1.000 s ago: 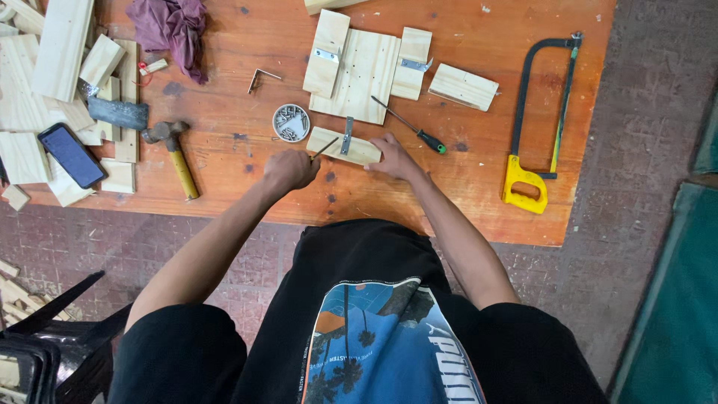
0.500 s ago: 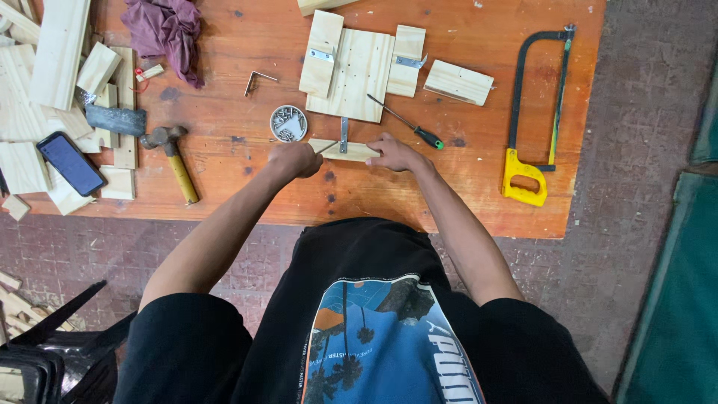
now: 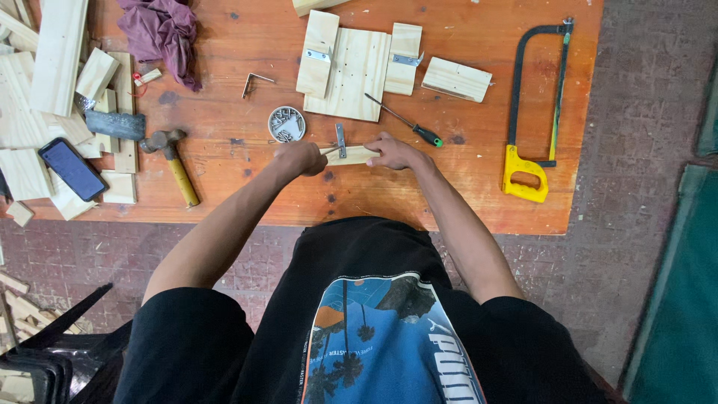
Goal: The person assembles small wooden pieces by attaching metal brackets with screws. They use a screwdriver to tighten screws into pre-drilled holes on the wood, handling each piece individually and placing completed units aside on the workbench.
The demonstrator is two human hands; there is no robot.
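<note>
My left hand and my right hand meet over the orange table, near its front edge. Between them is a small pale wood piece, gripped at both ends. A small metal bracket stands across the top of this piece. Just beyond my left hand sits a round tin of screws. A screwdriver with a green and black handle lies just beyond my right hand.
A wooden panel with two side blocks and metal brackets lies at the back, with a loose block beside it. A hacksaw with a yellow handle is on the right. To the left are a hammer, a phone, wood offcuts and a purple rag.
Both hands have drawn closer together around the small wood piece, which has shifted slightly away from the table's front edge. The metal bracket now stands across its top.
</note>
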